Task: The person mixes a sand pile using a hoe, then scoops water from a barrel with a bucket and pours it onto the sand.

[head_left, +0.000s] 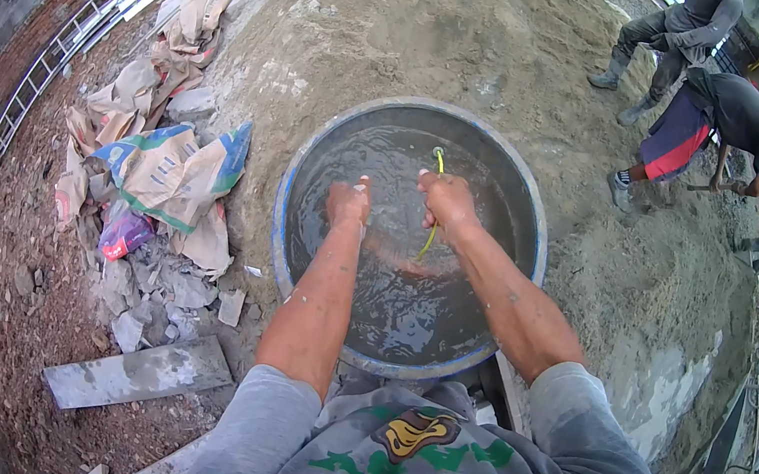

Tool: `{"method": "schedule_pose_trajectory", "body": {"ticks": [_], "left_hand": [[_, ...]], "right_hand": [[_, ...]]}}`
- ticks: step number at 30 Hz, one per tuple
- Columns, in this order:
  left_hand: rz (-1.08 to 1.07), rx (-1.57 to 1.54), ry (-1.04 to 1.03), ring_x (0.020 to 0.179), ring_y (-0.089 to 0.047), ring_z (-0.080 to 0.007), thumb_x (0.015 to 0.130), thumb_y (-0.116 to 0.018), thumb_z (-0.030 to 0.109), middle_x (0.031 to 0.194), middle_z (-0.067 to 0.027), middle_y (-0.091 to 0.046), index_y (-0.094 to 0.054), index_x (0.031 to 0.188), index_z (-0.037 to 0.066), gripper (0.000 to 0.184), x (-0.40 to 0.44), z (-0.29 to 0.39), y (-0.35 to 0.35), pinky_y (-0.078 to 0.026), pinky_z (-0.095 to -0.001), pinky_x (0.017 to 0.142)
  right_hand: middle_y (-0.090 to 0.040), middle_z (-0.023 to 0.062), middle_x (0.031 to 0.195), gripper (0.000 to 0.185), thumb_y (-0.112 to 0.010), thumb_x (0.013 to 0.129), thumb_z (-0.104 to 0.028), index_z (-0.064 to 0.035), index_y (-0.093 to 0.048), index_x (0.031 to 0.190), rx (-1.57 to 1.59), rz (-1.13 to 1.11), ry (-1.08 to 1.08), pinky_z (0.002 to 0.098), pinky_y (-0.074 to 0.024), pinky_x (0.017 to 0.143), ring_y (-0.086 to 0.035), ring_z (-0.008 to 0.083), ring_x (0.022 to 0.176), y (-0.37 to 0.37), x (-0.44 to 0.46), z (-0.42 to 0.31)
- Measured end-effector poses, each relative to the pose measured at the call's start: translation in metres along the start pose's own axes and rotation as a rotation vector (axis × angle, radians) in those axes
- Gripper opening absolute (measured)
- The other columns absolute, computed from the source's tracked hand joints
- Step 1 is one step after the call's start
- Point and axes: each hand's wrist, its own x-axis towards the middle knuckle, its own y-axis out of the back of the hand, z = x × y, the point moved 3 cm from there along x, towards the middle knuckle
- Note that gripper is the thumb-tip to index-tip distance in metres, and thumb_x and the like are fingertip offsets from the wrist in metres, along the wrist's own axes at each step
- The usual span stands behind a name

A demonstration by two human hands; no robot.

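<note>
A large round dark tub (283, 256) with a blue-edged rim holds murky, rippling water (387, 309). Above the water, my right hand (449, 203) is closed around a thin yellow-green hose (427, 242), which sticks out above and below the fingers. Its lower part runs down toward the water. My left hand (348, 203) is over the left half of the tub, fingers curled and thumb up. What it holds, if anything, is hidden. A pale reddish shape shows faintly under the water between my forearms.
Sand (418, 20) is heaped behind the tub. Torn cement bags (173, 170), rubble and a board (140, 372) lie to the left, near a ladder (24, 108). At the upper right, one person (685, 32) stands and another (725, 120) bends over a tool.
</note>
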Motion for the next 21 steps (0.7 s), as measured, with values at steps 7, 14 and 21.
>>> {"method": "schedule_pose_trajectory", "body": {"ticks": [7, 14, 21], "left_hand": [[-0.351, -0.417, -0.009, 0.092, -0.058, -0.0307, 0.08, -0.055, 0.027, 0.095, -0.0163, -0.06, -0.049, 0.115, 0.002, 0.044, 0.003, -0.052, -0.037, -0.049, -0.0362, 0.075], [-0.49, -1.079, 0.036, 0.083, -0.057, -0.0225, 0.076, -0.05, 0.005, 0.093, -0.0107, -0.056, -0.049, 0.113, 0.001, 0.038, -0.097, -0.003, 0.095, -0.05, -0.0357, 0.071], [-0.482, -1.318, -0.23, 0.094, -0.057, -0.023, 0.08, -0.051, 0.01, 0.103, -0.011, -0.058, -0.048, 0.116, 0.0, 0.037, -0.135, 0.026, 0.182, -0.048, -0.0363, 0.081]], "right_hand": [[-0.033, -0.0043, 0.046, 0.031, -0.048, 0.085, -0.03, -0.0039, -0.053, 0.07, -0.079, -0.029, 0.16, 0.0264, -0.0271, 0.037, -0.028, 0.0086, 0.037, 0.021, -0.038, -0.074], [-0.038, -0.0016, 0.047, 0.025, -0.05, 0.08, -0.028, -0.0052, -0.056, 0.071, 0.227, -0.269, 0.331, 0.027, -0.0221, 0.03, -0.034, 0.0091, 0.034, 0.052, -0.095, -0.141], [-0.033, -0.006, 0.049, 0.026, -0.048, 0.087, -0.021, 0.0039, -0.053, 0.082, 0.335, -0.543, 0.582, 0.0202, -0.025, 0.035, -0.028, 0.0034, 0.036, 0.083, -0.176, -0.219]]}}
